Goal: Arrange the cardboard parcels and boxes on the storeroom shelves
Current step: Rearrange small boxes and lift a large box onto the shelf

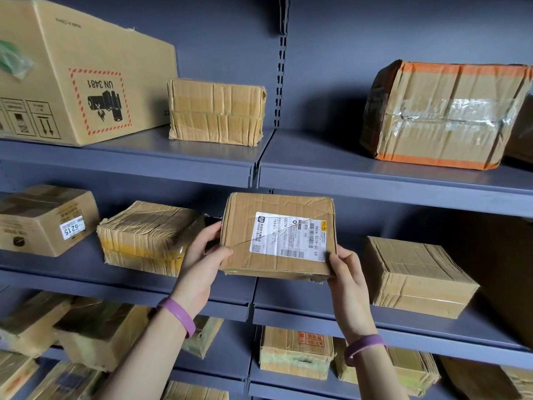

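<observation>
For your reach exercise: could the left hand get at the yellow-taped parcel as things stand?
Likely yes: the yellow-taped parcel lies beside the left hand, nothing between, though that hand grips the labelled parcel.

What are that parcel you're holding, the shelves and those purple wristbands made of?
The parcel looks like brown cardboard, matte, creased and scuffed at the edges, with a white paper label stuck on. The shelves seem to be painted sheet metal: smooth blue-grey surfaces, folded front lips, a slotted upright. The wristbands look like plain soft silicone or rubber, though I can't be sure.
</observation>
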A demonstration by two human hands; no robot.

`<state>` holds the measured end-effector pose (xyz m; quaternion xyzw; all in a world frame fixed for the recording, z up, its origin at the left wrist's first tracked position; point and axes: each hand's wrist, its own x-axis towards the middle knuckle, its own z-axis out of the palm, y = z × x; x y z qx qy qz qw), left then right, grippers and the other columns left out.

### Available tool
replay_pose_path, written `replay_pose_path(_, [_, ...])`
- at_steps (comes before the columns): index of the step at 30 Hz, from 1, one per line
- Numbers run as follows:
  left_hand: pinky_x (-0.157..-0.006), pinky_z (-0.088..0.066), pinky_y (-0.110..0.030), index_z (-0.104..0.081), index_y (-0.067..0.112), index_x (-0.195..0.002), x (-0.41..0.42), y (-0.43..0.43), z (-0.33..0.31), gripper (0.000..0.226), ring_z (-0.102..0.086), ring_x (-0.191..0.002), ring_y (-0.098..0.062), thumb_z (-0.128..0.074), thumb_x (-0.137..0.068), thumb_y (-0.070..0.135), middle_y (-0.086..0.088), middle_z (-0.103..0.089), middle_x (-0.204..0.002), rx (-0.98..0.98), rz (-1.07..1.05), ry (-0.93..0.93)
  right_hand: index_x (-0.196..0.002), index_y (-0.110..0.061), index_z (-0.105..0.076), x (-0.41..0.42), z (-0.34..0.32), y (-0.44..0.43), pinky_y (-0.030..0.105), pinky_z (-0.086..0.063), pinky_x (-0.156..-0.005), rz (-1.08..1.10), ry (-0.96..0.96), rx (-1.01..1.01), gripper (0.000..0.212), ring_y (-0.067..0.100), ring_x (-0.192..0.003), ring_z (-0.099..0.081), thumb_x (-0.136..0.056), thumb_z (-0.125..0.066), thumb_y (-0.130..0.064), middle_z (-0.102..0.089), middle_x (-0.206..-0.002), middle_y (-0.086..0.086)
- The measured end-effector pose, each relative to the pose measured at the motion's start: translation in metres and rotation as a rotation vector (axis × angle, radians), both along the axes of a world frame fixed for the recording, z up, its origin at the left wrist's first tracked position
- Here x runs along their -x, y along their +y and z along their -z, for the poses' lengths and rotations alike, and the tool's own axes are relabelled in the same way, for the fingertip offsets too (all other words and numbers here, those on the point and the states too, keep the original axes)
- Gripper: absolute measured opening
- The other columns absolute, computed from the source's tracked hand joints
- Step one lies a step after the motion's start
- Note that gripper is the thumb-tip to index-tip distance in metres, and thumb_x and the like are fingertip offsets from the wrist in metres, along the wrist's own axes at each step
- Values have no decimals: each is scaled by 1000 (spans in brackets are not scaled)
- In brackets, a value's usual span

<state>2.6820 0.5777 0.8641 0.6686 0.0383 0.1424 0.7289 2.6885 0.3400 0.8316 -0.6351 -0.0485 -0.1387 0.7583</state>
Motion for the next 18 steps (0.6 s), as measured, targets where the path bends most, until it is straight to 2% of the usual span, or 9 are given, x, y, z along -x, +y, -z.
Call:
replay_pose_path(3, [-99,-51,-36,-63,25,-127,-1,0,1,54,-64,-115,-12,-52,-91,-13,7,-70,-122,4,5,-16,-104,-14,-58,-3,3,-1,33,-47,-84,35,7,13,12,10,-93,-61,-103,-47,-19,-72,-101,-6])
replay_pose_path(5, [-97,-52,-34,-64,26,-125,-1,-1,1,54,-65,-114,-11,-52,-91,-13,8,-71,-120,2,8,-15,-101,-14,-57,-4,4,-1,30,-45,-81,44,13,22,11,9,-90,-60,-104,-46,-16,-71,-95,-10])
replay_pose_path(7, [-95,-51,-33,-64,28,-124,-2,-1,2,54,-65,-113,-9,-53,-91,-13,10,-71,-118,-8,16,-19,-103,-16,-58,-4,5,-1,31,-46,-83,50,18,23,12,10,-93,-61,-104,-46,-16,-72,-98,-10])
replay_pose_path(9, [-94,-52,-31,-64,27,-124,-2,0,3,54,-65,-112,-8,-53,-90,-14,10,-71,-118,-24,20,-26,-115,-20,-59,-4,6,-1,34,-49,-89,42,17,7,18,14,-104,-63,-103,-47,-14,-71,-109,-10])
replay_pose_path(11, [-86,-54,-23,-63,21,-125,-3,1,4,53,-66,-108,-3,-53,-89,-17,9,-71,-117,-49,27,-30,-130,-26,-55,-2,3,-1,35,-50,-93,32,14,-16,32,12,-112,-62,-101,-50,-13,-69,-116,-13])
replay_pose_path(12, [-79,-55,-19,-62,17,-123,-3,1,3,53,-67,-104,0,-53,-87,-20,7,-71,-115,-63,30,-21,-135,-30,-52,-2,3,-1,33,-50,-92,27,12,-24,37,9,-114,-61,-100,-53,-19,-68,-117,-16])
replay_pose_path(14, [-69,-56,-17,-59,13,-114,-3,0,0,51,-68,-96,3,-52,-83,-26,7,-73,-105,-90,25,3,-137,-39,-51,-2,1,-1,29,-48,-93,9,14,-37,52,5,-118,-59,-87,-65,-50,-66,-121,-19])
replay_pose_path(16, [-70,-56,-25,-54,13,-104,-5,0,1,48,-71,-87,1,-50,-81,-29,7,-76,-89,-129,17,18,-137,-43,-52,-3,-1,-2,33,-45,-99,0,14,-37,78,6,-123,-57,-68,-67,-78,-63,-128,-16])
replay_pose_path(18, [-73,-54,-32,-50,12,-99,-6,0,1,43,-72,-82,-6,-51,-81,-28,7,-77,-85,-161,21,19,-130,-41,-57,-4,-3,-2,33,-46,-97,12,-12,-20,77,7,-116,-58,-67,-60,-85,-64,-123,-15])
